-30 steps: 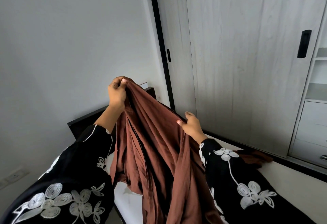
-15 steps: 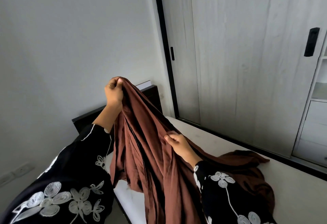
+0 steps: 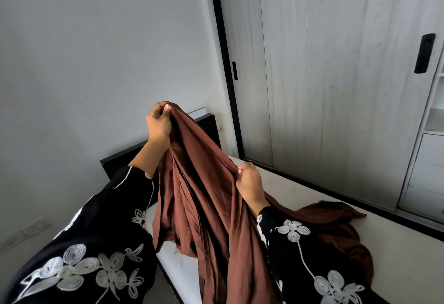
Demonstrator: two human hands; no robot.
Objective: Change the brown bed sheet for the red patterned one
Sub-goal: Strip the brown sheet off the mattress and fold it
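The brown bed sheet (image 3: 206,202) hangs in long folds in front of me, lifted off the bare white mattress (image 3: 394,263). My left hand (image 3: 159,123) is raised high and pinches the sheet's top edge. My right hand (image 3: 249,182) grips the same edge lower down and to the right. The sheet's far end lies crumpled on the mattress at the right. No red patterned sheet is in view.
A black headboard (image 3: 120,159) stands against the grey wall. Sliding wardrobe doors (image 3: 336,87) run along the bed's far side, with white drawers (image 3: 427,171) at the right. A wall socket (image 3: 36,226) sits low on the left.
My right hand has slid down the sheet's edge and to the right, then closed on it. My left hand stays raised, holding the top. The view has shifted a little.
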